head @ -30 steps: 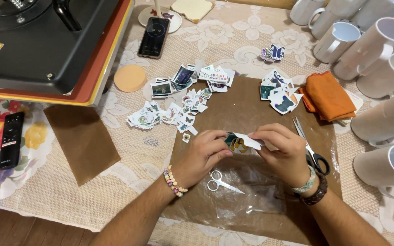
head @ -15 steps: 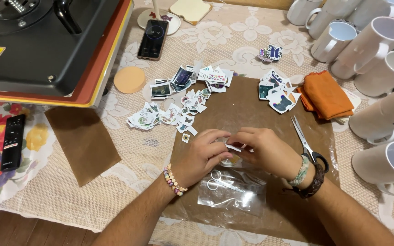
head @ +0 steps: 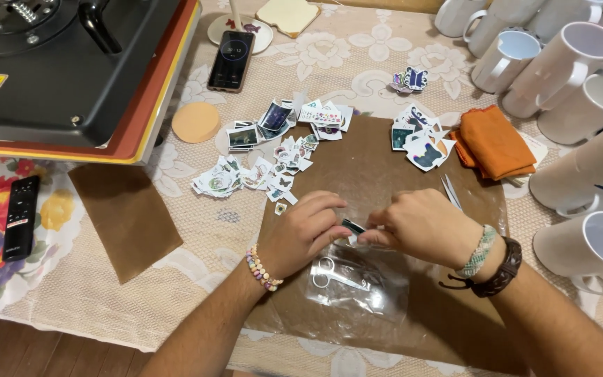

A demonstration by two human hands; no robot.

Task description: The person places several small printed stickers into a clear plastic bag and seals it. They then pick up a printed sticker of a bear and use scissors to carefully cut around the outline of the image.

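Cutout (head: 354, 225), small and dark, pinched between my two hands over the middle of the brown sheet (head: 371, 157). My left hand (head: 308, 234) has fingers curled, tips pressed onto one end of the cutout. My right hand (head: 423, 227) is closed the same way on the other end; exact finger contact hidden under the knuckles. Hands almost touching each other.

Just below my hands, a clear plastic bag (head: 361, 279) lies flat on the brown sheet with small silver scissors (head: 333, 272) under or inside it, cannot tell which. Second pair of scissors (head: 451, 190) just beyond my right hand, mostly hidden by it.

Pile of more printed cutouts (head: 273, 150) at the sheet's upper left edge, another small pile (head: 417, 136) upper right, beside a folded orange cloth (head: 490, 143). White mugs (head: 581, 105) clustered along the right side. Phone (head: 231, 61) near the top, round tan pad (head: 196, 122) beside the black heat press (head: 64, 70) at top left. Smaller brown sheet (head: 123, 216) and a black remote (head: 21, 216) on the left. Lace tablecloth (head: 336, 49) under everything.
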